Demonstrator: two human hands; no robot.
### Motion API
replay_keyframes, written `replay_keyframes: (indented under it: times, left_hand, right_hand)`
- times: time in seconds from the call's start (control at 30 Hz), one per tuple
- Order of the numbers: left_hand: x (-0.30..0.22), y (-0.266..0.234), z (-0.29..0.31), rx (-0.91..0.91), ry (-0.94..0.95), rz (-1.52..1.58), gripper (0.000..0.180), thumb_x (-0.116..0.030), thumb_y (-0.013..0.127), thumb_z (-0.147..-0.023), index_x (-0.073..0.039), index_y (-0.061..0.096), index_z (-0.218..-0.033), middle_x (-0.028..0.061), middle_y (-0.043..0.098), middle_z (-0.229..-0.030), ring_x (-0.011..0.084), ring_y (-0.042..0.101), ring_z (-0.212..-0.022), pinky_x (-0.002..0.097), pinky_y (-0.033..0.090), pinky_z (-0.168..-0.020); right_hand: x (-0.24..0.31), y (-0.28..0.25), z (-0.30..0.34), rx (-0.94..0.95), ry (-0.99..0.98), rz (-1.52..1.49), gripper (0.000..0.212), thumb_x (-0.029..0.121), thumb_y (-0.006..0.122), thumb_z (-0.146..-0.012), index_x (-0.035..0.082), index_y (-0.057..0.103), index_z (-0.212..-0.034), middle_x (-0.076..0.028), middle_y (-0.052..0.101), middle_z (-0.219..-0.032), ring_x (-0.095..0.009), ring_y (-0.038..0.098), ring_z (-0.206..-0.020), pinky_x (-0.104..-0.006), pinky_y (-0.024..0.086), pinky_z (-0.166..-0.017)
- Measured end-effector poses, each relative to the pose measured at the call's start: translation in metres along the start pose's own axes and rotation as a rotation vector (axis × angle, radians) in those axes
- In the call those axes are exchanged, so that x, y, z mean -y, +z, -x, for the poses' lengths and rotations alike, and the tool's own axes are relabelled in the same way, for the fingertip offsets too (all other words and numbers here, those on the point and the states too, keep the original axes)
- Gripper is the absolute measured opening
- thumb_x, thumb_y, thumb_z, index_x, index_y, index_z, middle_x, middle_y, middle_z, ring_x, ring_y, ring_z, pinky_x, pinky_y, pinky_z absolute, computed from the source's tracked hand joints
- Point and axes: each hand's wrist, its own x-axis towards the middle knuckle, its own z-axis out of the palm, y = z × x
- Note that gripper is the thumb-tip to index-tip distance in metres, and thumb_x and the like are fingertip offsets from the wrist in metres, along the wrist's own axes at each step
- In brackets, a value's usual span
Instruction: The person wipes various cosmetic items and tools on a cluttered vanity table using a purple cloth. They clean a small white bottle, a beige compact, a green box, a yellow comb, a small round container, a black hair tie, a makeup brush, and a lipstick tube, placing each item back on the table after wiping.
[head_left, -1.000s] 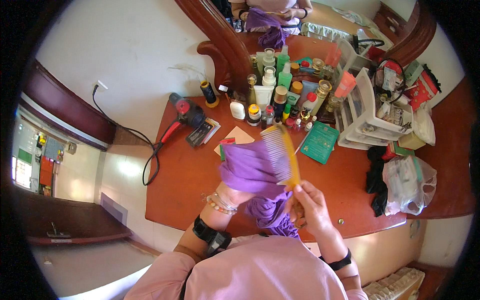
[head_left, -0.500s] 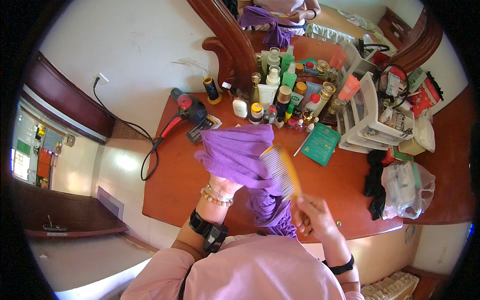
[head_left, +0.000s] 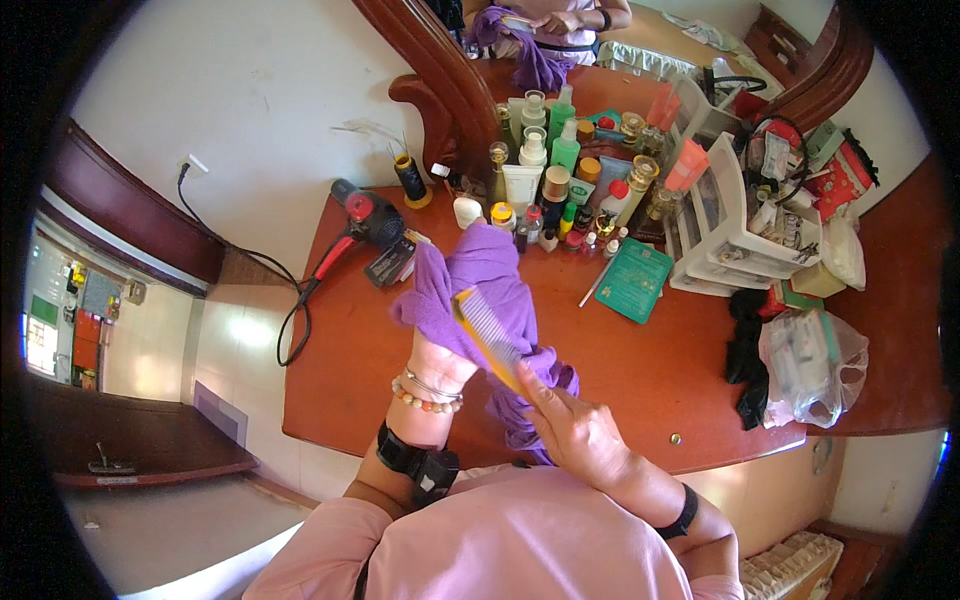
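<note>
A purple towel [head_left: 497, 275] drapes over my left hand [head_left: 440, 362], bunched above the dressing table, its lower end hanging toward the table's front edge. My left fingers are hidden in its folds, and the hand holds it up. In my right hand [head_left: 585, 440] is a yellow comb [head_left: 490, 340], gripped at one end with the index finger stretched along it. The comb slants up to the left, its teeth side facing the towel, and overlaps the cloth; whether it touches cannot be made out.
On the red-brown dressing table [head_left: 640, 380] lie a hair dryer [head_left: 370, 218], several bottles and jars [head_left: 555, 185], a green flat packet [head_left: 635, 280], a white drawer unit [head_left: 735, 230], a black cloth [head_left: 747, 360] and a clear plastic bag [head_left: 815, 365]. A mirror [head_left: 640, 60] stands behind.
My right hand has swung leftward with the comb, bringing it in front of the towel. The comb's tilt and facing have changed. The towel is gathered more narrowly, folded around my left hand.
</note>
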Motion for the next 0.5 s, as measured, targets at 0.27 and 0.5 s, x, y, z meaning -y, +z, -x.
replay_keyframes:
  times: [0.27,0.5]
  left_hand:
    - [0.021,0.011,0.002,0.176,-0.030,0.031,0.054,-0.046,0.039,-0.093,-0.005,0.042,-0.128,0.0120,0.047,-0.133,0.0255,0.044,-0.122,0.0447,0.031,-0.105]
    - [0.038,0.020,0.003,0.151,-0.075,-0.118,0.041,-0.040,0.050,-0.091,-0.012,0.044,-0.121,0.0015,0.052,-0.118,0.0129,0.050,-0.105,0.0315,0.043,-0.083]
  right_hand:
    - [-0.004,-0.020,-0.016,0.140,0.578,-0.955,0.028,0.019,0.039,-0.097,-0.002,0.050,-0.113,-0.007,0.060,-0.067,-0.009,0.051,-0.045,-0.0225,0.041,-0.043]
    - [-0.001,-0.025,-0.017,0.121,0.699,-1.066,0.030,0.024,0.036,-0.099,-0.001,0.052,-0.105,-0.006,0.058,-0.065,-0.008,0.049,-0.044,-0.0200,0.039,-0.041]
